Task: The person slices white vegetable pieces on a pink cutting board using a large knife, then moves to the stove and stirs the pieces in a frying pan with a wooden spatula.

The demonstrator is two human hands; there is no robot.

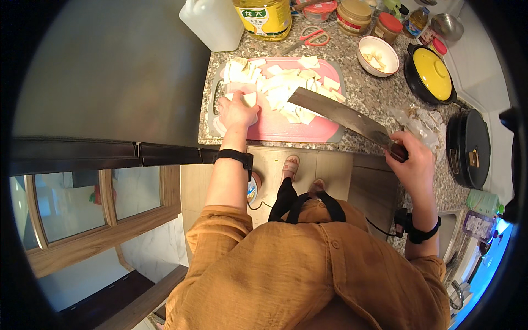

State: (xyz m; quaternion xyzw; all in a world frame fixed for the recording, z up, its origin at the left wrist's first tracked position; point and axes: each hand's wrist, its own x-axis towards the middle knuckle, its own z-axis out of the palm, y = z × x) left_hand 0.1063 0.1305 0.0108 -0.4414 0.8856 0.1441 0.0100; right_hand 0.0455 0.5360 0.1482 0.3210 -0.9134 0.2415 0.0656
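Note:
My right hand (410, 163) grips the dark handle of a Chinese cleaver (342, 115). The wide blade points up and left, its tip over the pale cut pieces (284, 84) on a pink cutting board (268, 130). At the board's left side, my left hand (239, 111) holds a pale block of food (249, 99) between thumb and fingers, partly hiding it. More pale slices (241, 70) lie bunched at the board's upper left. Glare washes out the pieces, so I cannot tell exactly what food they are.
Behind the board lie red-handled scissors (309, 39), a bottle of yellow cooking oil (266, 18) and a white jug (214, 24). To the right are a bowl with pale bits (377, 57), a yellow-lidded pot (431, 74), a plastic bag (420, 123) and a black appliance (470, 148).

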